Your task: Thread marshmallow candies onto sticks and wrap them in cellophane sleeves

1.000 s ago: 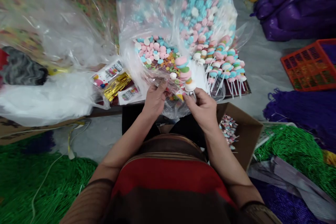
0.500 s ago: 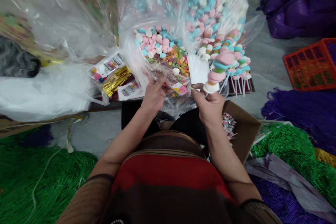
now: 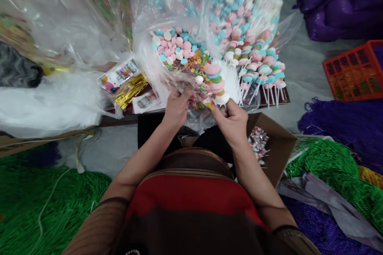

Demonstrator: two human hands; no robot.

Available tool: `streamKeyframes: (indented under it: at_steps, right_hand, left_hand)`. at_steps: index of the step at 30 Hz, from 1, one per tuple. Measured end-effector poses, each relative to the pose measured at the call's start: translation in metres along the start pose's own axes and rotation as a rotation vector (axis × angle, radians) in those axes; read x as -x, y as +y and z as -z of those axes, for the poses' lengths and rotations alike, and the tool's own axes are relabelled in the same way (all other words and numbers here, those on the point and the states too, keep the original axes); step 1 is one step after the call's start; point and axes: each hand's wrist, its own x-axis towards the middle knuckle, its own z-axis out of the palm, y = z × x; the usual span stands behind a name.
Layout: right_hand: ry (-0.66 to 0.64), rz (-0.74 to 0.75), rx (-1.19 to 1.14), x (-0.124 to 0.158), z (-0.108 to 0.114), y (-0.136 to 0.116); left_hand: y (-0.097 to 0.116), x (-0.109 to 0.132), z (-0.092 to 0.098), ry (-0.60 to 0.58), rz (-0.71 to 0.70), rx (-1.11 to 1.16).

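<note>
While the right hand (image 3: 232,117) grips a candy skewer (image 3: 217,81) by its stick, upright, seemingly so the sweets stay untouched, the left hand (image 3: 176,107) pinches a clear wrapper (image 3: 186,86) just beside it, over the table (image 3: 283,96) edge.

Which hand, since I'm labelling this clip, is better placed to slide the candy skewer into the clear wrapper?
Right, probably: the right hand grips the candy skewer by its stick, close beside the clear wrapper that the left hand pinches.
</note>
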Motion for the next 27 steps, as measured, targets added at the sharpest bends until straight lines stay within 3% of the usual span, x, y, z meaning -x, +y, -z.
streamKeyframes:
  at_steps: [3,8,12,14,18,21,24,27]
  right_hand:
    - [0.006,0.022,0.031,-0.003,-0.002,0.004]
    - [0.014,0.021,-0.002,-0.008,-0.011,0.009]
    - [-0.010,-0.324,-0.425,-0.009,-0.020,0.007]
    - [-0.030,-0.434,-0.530,-0.009,-0.020,0.007]
    - [0.011,-0.316,-0.468,-0.011,-0.018,0.010]
    - [0.059,-0.369,-0.505,-0.011,-0.019,0.014]
    - [0.073,-0.378,-0.514,-0.014,-0.019,0.013]
    - [0.096,-0.323,-0.478,-0.016,-0.003,0.005]
  left_hand:
    - [-0.001,0.002,-0.001,-0.003,0.002,-0.059]
    - [-0.007,0.005,0.000,-0.143,-0.016,-0.087]
    - [-0.008,0.007,0.001,-0.155,-0.021,-0.070]
    - [-0.007,0.007,0.002,-0.149,-0.012,-0.092]
    - [-0.006,0.006,0.002,-0.152,0.010,-0.132]
    - [-0.006,0.008,-0.001,-0.145,0.039,-0.108]
    - [-0.002,0.007,-0.004,-0.076,0.074,-0.022]
    - [0.009,0.000,-0.004,0.038,0.099,0.090]
